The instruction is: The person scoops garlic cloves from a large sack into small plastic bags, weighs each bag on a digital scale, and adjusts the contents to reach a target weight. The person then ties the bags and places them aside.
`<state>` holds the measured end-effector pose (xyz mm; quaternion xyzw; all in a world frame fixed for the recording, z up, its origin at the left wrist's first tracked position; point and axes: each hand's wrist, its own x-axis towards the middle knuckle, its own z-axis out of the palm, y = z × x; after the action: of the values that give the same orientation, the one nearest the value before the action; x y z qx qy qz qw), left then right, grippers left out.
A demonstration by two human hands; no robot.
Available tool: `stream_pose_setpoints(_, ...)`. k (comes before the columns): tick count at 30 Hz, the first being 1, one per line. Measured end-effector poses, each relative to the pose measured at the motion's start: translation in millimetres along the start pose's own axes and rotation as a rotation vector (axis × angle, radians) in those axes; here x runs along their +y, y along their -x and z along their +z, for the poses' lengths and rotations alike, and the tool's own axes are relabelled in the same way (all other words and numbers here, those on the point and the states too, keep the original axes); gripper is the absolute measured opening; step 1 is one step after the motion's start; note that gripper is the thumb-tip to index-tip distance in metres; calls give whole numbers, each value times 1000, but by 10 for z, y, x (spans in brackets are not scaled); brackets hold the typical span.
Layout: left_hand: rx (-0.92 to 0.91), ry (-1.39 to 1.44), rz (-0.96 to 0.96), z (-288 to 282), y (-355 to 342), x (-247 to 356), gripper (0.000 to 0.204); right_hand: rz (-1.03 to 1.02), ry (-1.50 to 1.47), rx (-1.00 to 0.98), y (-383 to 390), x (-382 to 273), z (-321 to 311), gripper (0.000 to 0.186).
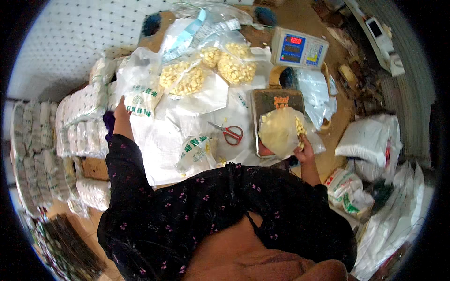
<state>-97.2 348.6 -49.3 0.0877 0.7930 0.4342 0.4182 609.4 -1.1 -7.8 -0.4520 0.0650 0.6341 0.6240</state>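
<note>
My left hand [123,111] rests against the side of a white plastic bag with green print [143,96], its fingers seeming stretched out. At the right, my right hand [303,151] is closed on the edge of a clear plastic bag of pale yellow pieces [280,131]. That bag lies over the pan of a scale [260,100]. Red-handled scissors [233,135] lie partly open on the white sheet between my hands. Nearer to me is a smaller printed bag [196,152]. What the pieces are is too unclear to name.
Several clear bags of yellow pieces [236,70] sit at the back of the white sheet [161,157]. The scale's lit display [300,48] stands beyond the pan, beside bluish plastic bags [311,89]. Packed white bundles [84,105] are stacked at left; a white sack [368,140] is at right.
</note>
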Motion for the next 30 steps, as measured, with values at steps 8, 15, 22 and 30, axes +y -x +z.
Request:
stream_pose_setpoints(8,-219,68,21,194,-969,-119,50,-141,652,436,-202,88,-223,22)
stream_pose_setpoints(15,-18,82,-96,201,-1198,119,35,-763,1695,448,-643,20,-41,25)
stream_pose_setpoints(22,-161,-23,178,-80,-1018,-73,68,-747,2105,457,-1281,-205,-116,27)
stream_pose_setpoints(30,111,-45,12,87,-402,176,108,-654,2122,476,-1317,-392,-237,29)
